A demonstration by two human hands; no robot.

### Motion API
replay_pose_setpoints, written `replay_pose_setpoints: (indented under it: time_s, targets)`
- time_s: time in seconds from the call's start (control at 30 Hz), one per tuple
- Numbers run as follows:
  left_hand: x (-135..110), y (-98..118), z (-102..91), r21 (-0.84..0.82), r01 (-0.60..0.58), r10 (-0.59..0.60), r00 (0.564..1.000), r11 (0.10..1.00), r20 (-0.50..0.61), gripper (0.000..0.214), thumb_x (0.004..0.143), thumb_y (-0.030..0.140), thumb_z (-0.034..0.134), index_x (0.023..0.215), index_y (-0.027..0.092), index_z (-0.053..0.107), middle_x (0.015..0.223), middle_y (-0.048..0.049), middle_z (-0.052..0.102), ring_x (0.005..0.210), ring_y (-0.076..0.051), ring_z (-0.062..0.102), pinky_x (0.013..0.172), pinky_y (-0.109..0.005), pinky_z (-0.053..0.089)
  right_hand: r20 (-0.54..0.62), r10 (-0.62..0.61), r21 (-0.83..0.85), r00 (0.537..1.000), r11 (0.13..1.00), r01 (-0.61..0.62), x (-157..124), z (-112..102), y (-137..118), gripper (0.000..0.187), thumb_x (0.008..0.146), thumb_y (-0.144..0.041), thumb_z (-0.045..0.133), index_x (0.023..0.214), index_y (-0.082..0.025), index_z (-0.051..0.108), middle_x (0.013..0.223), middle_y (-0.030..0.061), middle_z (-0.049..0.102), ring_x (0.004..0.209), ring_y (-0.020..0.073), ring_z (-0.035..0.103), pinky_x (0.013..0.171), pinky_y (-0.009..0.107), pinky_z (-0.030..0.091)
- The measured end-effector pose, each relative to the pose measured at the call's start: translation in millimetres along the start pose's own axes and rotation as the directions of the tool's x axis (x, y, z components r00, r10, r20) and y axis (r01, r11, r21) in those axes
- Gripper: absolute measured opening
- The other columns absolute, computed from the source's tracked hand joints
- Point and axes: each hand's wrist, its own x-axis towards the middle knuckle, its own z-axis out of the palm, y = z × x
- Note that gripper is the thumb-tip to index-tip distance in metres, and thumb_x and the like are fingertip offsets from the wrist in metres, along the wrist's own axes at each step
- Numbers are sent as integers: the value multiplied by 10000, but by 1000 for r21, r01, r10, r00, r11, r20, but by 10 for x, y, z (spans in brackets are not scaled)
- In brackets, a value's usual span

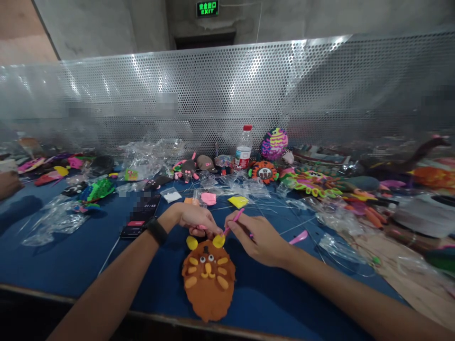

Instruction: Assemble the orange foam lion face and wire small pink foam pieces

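A brown clay lion face (209, 293) with googly eyes, orange whiskers and two yellow ears lies flat near the table's front edge. Above its top edge is my left hand (195, 219), fingers curled and one fingertip against the right yellow ear (219, 241). Something pink shows under those fingers; its kind is hidden. My right hand (261, 239) pinches a slim pink clay modelling tool (237, 215), its lower end at the same ear. The left yellow ear (192, 243) stands apart from both hands.
Beyond the hands lie pink clay (208, 198) and yellow clay (238, 202). A phone (140, 218) is left of my wrist, a pink tool (298, 237) to the right. Clay figures, plastic wrappers and a water bottle (243, 149) line the perforated metal screen (213, 90). Another person's hand (10, 184) is far left.
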Motion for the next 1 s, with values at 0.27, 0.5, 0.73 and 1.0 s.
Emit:
replay_pose_setpoints:
  time_s: [0.27, 0.5, 0.73, 1.0]
  targets:
    - [8, -6, 2, -24, 24, -25, 999, 999, -23, 483, 492, 532, 805, 506, 133, 535, 321, 85, 329, 284, -41, 315, 301, -160, 190, 16, -1, 21, 1000, 1000, 1, -3, 6, -9, 240, 946, -288, 355, 895, -201, 573, 632, -10, 612, 498, 114, 519, 534, 239, 357]
    - [3, -7, 3, -13, 26, -26, 999, 1000, -27, 466, 510, 518, 797, 511, 134, 532, 329, 86, 339, 292, -41, 320, 309, -163, 179, 26, -2, 51, 1000, 999, 0, 6, 1, -19, 239, 947, -284, 357, 915, -200, 579, 661, -8, 627, 511, 109, 522, 544, 230, 364]
    - [5, -9, 3, -7, 19, -19, 1000, 1000, -18, 427, 537, 491, 787, 542, 126, 566, 333, 86, 348, 295, -38, 320, 313, -158, 189, 47, -17, 37, 999, 999, 15, 1, -5, -20, 241, 950, -281, 348, 916, -206, 575, 705, 2, 647, 551, 113, 552, 568, 235, 378]
    - [12, -21, -1, -10, 3, -4, 1000, 1000, -30, 362, 539, 431, 786, 551, 127, 590, 337, 97, 320, 302, -37, 318, 311, -148, 214, 54, -70, 22, 996, 997, 69, -2, -18, -22, 265, 949, -289, 339, 887, -196, 579, 717, 15, 656, 536, 106, 544, 558, 232, 387]
